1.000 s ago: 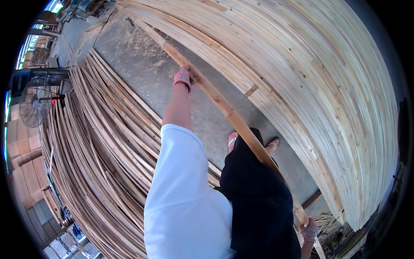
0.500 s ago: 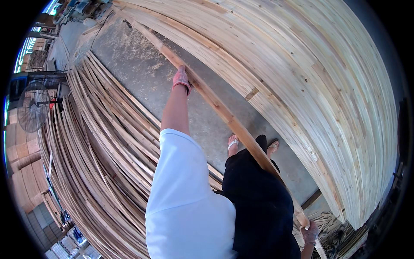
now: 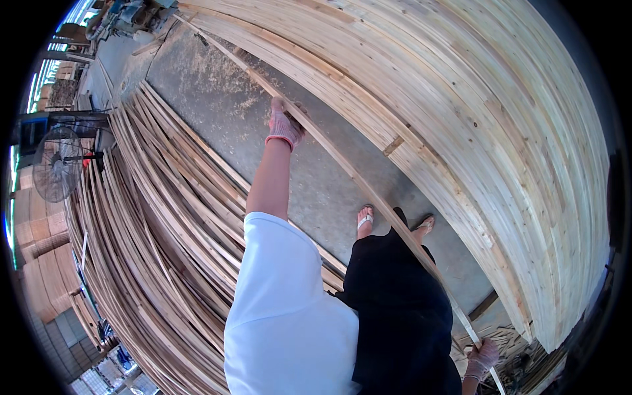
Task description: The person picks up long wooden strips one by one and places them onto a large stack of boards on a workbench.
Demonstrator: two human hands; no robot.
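Observation:
A long, thin wooden board (image 3: pixel 355 175) runs slantwise across the view, from the far left down to the near right, in front of my legs. My left hand (image 3: pixel 284 124), in a pinkish work glove, grips it along its farther half with the arm stretched out. Near its close end, at the lower right, my gloved right hand (image 3: pixel 482 357) is closed round it. The board's narrow edge faces up. Beyond it lies a broad stack of pale planed boards (image 3: pixel 454 112), apart from the board in my hands along the middle stretch.
On the left lies a large pile of rough wooden strips (image 3: pixel 171 217), with a standing fan (image 3: pixel 58 163) behind it. Sawdust covers part of the concrete floor (image 3: pixel 322 191). Offcuts (image 3: pixel 520 359) lie at the lower right. My sandalled feet stand between the pile and the stack.
The board has turned about its length: its wide face showed before, now mainly its narrow edge. My left wrist has rotated with it, and both hands keep their hold.

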